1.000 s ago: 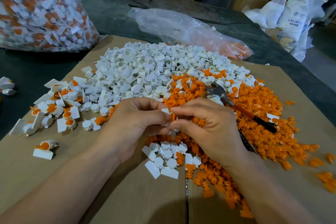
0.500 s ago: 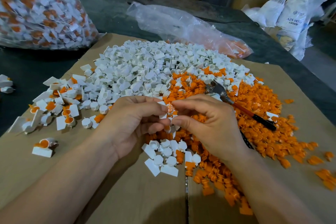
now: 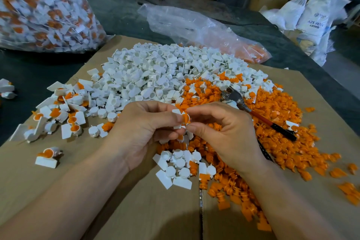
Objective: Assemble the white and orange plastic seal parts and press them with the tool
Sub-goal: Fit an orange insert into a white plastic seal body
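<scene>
Head view: seal pinched by left hand and right hand fingertips, orange mouth camera-ward, white tab roughly up-left.

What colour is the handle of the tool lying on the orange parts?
The tool handle is red, turning black toward its end; head view.

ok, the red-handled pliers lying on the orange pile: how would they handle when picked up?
Probably stiff and heavy for their size: the pliers have a metal head. Likely head-heavy if lifted by the slim handle ends. They rest on loose orange parts, so a push would probably scatter those rather than slide cleanly.
</scene>
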A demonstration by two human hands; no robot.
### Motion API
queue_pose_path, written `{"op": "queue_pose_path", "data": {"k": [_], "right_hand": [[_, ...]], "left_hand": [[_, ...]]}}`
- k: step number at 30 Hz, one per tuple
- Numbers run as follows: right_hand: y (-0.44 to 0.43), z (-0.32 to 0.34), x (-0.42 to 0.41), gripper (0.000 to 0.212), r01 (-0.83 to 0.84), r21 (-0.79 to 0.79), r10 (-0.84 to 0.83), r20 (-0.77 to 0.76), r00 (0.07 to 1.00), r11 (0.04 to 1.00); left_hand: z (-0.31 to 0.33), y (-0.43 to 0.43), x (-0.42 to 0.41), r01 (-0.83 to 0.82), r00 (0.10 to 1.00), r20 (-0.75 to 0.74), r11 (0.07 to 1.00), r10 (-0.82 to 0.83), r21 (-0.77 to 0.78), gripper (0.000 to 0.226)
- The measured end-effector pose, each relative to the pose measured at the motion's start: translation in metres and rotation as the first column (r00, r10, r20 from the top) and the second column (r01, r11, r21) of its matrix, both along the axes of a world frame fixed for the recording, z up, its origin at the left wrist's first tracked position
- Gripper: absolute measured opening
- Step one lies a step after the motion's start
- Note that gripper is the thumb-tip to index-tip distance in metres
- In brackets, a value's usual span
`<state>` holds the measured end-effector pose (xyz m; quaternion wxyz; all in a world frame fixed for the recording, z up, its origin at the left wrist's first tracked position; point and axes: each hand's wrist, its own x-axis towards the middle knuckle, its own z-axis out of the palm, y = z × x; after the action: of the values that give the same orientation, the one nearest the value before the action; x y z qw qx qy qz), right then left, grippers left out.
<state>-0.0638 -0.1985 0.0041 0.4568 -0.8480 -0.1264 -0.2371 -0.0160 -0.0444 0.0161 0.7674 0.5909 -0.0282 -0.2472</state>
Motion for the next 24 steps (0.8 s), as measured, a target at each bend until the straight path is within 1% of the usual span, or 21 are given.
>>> {"op": "queue_pose_path", "data": {"k": [2, 4, 9, 12, 17, 24], "right_hand": [[0.0006, -0.0001, -0.0002, 0.025, -0.01, 0.025, 0.01, -0.003, 1.0, 1.0], [0.0013, -0.0004, -0.0008, 0.024, -0.015, 0.032, 0.014, 0.02, 1.0, 0.999], [0.0026, 0.0002, -0.0009, 0.03, -0.009, -0.045, 0.016, 0.152, 0.988, 0.999], [0.0016, -0.0015, 0.0006, 0.032, 0.006, -0.095, 0.013, 0.2, 0.98, 0.995], [0.0003, -0.0022, 0.0009, 0.028, 0.014, -0.125, 0.011, 0.192, 0.981, 0.992], [0.0018, -0.0009, 0.0007, 0.025, 0.016, -0.144, 0.013, 0.201, 0.979, 0.99]], "left_hand": [[0.0, -0.0002, -0.0004, 0.002, 1.0, 0.015, 1.0, -0.002, 0.001, 0.012], [-0.0006, -0.0004, -0.0008, 0.008, 0.999, 0.035, 1.0, -0.009, 0.011, 0.012], [-0.0023, -0.0006, -0.0011, 0.009, 0.998, 0.059, 1.0, -0.01, 0.017, 0.016], [-0.0031, -0.0003, -0.0014, 0.026, 0.997, 0.07, 1.0, -0.027, 0.01, 0.013], [-0.0024, -0.0005, -0.0019, 0.046, 0.997, 0.063, 0.999, -0.046, -0.014, 0.005], [-0.0029, -0.0018, -0.0035, 0.026, 0.996, 0.082, 1.0, -0.025, -0.003, 0.006]]}}
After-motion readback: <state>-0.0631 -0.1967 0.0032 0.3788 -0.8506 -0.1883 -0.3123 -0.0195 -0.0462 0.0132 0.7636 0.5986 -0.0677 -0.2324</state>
